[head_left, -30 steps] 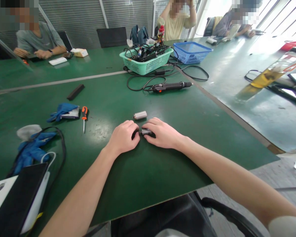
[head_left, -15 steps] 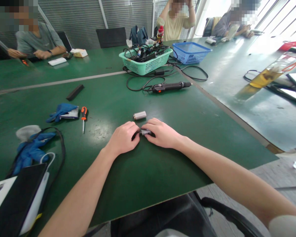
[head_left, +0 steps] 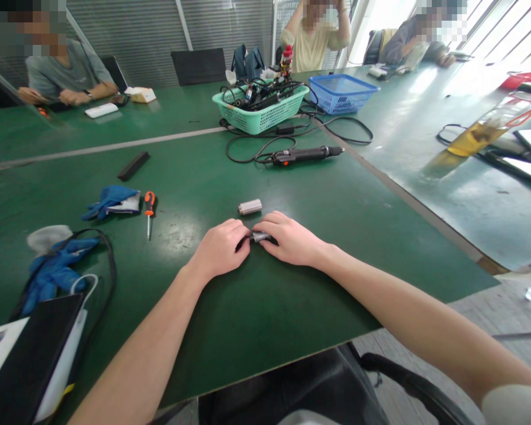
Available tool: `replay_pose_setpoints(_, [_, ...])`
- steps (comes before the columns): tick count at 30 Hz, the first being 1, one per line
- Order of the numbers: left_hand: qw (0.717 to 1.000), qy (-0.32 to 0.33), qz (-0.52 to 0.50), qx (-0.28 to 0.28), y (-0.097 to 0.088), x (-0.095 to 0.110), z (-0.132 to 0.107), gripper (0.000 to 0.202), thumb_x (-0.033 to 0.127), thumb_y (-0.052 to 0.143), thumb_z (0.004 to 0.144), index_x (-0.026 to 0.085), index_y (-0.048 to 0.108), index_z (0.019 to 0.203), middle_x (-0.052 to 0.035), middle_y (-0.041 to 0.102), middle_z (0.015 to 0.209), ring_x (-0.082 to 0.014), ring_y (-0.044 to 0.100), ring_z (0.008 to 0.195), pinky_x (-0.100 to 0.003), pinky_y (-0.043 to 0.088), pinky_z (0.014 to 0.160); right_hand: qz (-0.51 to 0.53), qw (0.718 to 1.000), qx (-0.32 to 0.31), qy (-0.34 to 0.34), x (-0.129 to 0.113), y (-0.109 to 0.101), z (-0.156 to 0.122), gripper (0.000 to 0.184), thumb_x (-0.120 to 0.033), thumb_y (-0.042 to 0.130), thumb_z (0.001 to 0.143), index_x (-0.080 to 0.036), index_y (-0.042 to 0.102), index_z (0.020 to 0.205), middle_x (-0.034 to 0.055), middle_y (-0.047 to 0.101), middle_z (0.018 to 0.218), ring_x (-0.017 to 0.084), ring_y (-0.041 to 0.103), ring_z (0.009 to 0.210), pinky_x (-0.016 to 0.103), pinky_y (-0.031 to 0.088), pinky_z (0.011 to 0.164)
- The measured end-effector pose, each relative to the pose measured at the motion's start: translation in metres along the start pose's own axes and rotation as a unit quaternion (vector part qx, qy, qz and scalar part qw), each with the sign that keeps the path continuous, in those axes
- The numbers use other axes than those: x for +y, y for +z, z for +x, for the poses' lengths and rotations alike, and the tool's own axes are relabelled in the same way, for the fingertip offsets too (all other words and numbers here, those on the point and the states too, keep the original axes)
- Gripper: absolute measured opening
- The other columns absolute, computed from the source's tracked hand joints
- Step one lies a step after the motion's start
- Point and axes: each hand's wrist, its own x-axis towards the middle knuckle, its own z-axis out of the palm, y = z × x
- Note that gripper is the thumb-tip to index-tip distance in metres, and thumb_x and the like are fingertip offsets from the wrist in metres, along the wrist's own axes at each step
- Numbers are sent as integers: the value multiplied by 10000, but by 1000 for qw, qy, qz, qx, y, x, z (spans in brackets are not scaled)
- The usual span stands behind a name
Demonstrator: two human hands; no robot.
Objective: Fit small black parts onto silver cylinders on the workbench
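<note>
My left hand (head_left: 221, 247) and my right hand (head_left: 292, 241) rest knuckles-up on the green table (head_left: 256, 307), fingers curled toward each other. Between them they pinch a small dark grey part (head_left: 259, 237); most of it is hidden under the fingers. A short silver cylinder (head_left: 250, 206) lies on the table just beyond my hands, touching neither.
An orange-handled screwdriver (head_left: 149, 208) and blue gloves (head_left: 110, 199) lie to the left, more blue gloves and a black cable (head_left: 57, 268) nearer. A black electric screwdriver (head_left: 307, 154), a green basket (head_left: 260, 111) and a blue basket (head_left: 343, 91) stand farther back. Other people sit around the far tables.
</note>
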Motion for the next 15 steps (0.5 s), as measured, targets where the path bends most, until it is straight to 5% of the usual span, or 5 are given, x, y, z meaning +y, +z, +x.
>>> replay_pose_setpoints(15, [1000,-26,10,-10,-2,3,0,133,152,519,843,177,613,934,-69,615,900,-216,568,863,-335,468,728,-2,1000,3,17,0,2,1,270,-153,570,890,-178,641,1148,98,668,1058,256,579,1051,401,499,951])
